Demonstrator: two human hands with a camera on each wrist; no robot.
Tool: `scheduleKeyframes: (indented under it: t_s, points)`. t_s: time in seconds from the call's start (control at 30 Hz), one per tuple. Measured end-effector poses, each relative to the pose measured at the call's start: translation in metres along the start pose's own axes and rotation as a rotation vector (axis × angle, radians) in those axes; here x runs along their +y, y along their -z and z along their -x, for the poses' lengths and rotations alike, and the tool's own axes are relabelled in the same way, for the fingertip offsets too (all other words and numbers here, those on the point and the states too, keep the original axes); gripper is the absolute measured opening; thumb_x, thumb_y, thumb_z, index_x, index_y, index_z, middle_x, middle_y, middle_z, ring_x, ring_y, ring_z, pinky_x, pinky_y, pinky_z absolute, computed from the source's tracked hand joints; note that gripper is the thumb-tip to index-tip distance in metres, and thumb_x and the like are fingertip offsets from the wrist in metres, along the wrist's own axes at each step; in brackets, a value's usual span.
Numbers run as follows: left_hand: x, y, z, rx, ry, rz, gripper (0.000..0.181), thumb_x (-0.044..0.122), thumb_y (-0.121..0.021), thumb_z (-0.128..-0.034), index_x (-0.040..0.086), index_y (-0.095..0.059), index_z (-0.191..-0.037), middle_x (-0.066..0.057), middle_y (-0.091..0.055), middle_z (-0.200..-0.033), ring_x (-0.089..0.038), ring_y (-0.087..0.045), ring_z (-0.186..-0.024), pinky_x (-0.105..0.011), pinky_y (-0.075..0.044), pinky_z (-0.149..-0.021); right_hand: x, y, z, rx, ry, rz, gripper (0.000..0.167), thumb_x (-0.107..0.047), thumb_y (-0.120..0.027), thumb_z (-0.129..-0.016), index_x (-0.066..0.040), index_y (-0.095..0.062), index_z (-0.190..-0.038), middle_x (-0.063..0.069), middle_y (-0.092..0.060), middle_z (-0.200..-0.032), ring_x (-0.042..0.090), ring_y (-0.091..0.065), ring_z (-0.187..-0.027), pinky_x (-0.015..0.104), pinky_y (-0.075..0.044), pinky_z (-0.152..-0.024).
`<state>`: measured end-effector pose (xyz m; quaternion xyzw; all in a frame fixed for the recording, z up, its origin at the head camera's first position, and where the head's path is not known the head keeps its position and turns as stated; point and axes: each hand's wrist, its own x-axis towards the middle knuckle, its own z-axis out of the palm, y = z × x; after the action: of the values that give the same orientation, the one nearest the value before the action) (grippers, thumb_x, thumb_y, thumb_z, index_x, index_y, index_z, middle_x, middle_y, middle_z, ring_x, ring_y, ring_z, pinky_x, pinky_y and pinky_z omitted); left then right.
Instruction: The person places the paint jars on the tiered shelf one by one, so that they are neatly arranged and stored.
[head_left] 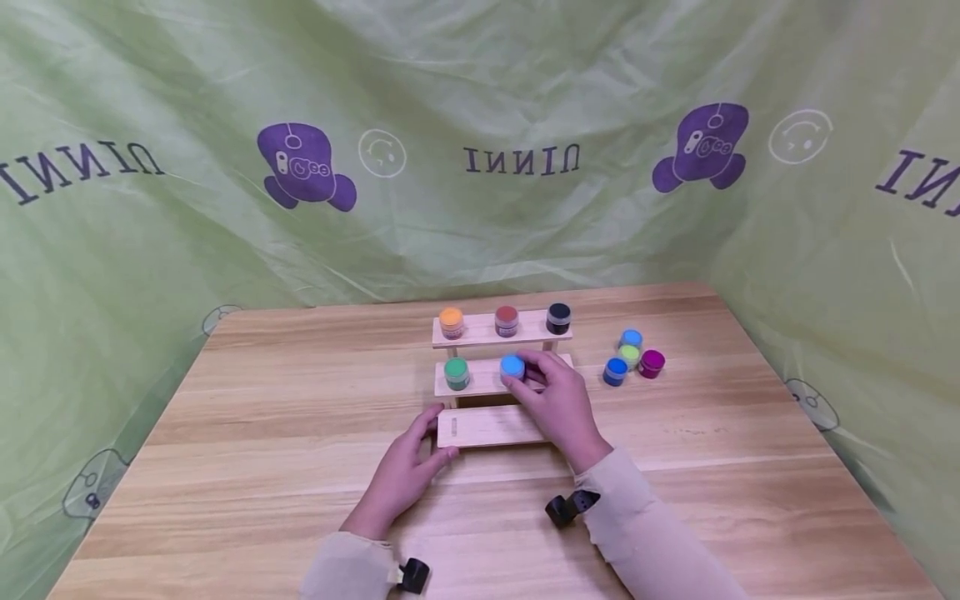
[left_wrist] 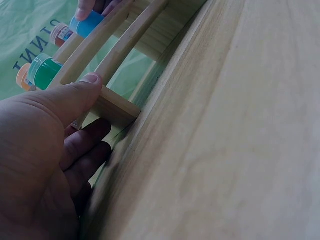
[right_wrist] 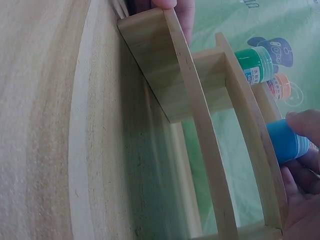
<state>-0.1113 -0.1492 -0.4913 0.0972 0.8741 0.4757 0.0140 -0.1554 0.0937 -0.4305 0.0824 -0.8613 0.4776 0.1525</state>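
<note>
A three-step wooden display stand stands on the table. My right hand holds a light blue paint jar between thumb and fingers at the middle step. In the right wrist view, that blue jar appears upright against the step. At the left end of the lowest step, my left hand grips the stand, its thumb along the front edge and its fingers around the end. A green jar sits left of the blue one. Orange, brown-red and black jars line the top step.
Right of the stand, a loose group of jars lies on the wooden table: light blue, yellow-green, dark blue and magenta. A green printed curtain hangs behind and along both sides.
</note>
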Motion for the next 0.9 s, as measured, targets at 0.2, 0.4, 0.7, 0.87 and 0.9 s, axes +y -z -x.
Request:
scheduleKeyframes:
  t_s: [0.2, 0.4, 0.7, 0.87, 0.9]
  points:
    - [0.001, 0.0, 0.001, 0.004, -0.006, -0.003, 0.07, 0.024, -0.076, -0.0908, 0.011, -0.043, -0.151, -0.01, -0.063, -0.134, -0.032, -0.048, -0.136, -0.057, -0.031, -0.114, 0.002, 0.006, 0.001, -0.024, -0.05, -0.01, 0.043, -0.026, -0.081, -0.087, -0.008, -0.069, -0.125, 0.007, -0.067, -0.118, 0.021, -0.068, -0.109, 0.031, -0.056, -0.091]
    - [0.003, 0.0, 0.0, -0.011, 0.019, 0.006, 0.071, 0.026, -0.076, -0.0907, 0.014, -0.043, -0.152, -0.008, -0.063, -0.136, -0.03, -0.046, -0.138, -0.055, -0.029, -0.116, 0.006, 0.018, 0.004, -0.033, -0.113, -0.102, 0.042, -0.021, -0.08, -0.088, -0.005, -0.068, -0.125, 0.01, -0.066, -0.121, 0.024, -0.067, -0.112, 0.028, -0.055, -0.09]
    - [0.003, -0.001, -0.001, -0.006, 0.014, 0.014, 0.07, 0.024, -0.077, -0.0907, 0.012, -0.043, -0.151, -0.008, -0.063, -0.134, -0.03, -0.048, -0.137, -0.055, -0.03, -0.116, 0.013, 0.032, 0.001, -0.013, -0.101, -0.13, 0.029, -0.016, -0.074, -0.093, -0.005, -0.071, -0.12, 0.009, -0.069, -0.118, 0.022, -0.067, -0.106, 0.029, -0.056, -0.09]
    - [0.002, 0.0, 0.0, -0.001, -0.002, 0.001, 0.069, 0.028, -0.076, -0.0914, 0.012, -0.044, -0.151, -0.008, -0.064, -0.132, -0.031, -0.049, -0.135, -0.056, -0.031, -0.114, 0.017, 0.041, -0.001, 0.013, -0.101, -0.155, 0.025, -0.018, -0.074, -0.093, -0.005, -0.072, -0.116, 0.009, -0.071, -0.115, 0.02, -0.065, -0.103, 0.027, -0.053, -0.09]
    - [0.001, 0.0, 0.0, -0.002, -0.002, 0.002, 0.069, 0.028, -0.076, -0.0914, 0.012, -0.044, -0.151, -0.008, -0.064, -0.132, -0.031, -0.049, -0.135, -0.056, -0.031, -0.115, 0.018, 0.042, -0.001, 0.018, -0.103, -0.163, 0.026, -0.018, -0.074, -0.093, -0.005, -0.072, -0.115, 0.009, -0.071, -0.115, 0.02, -0.065, -0.103, 0.025, -0.052, -0.09]
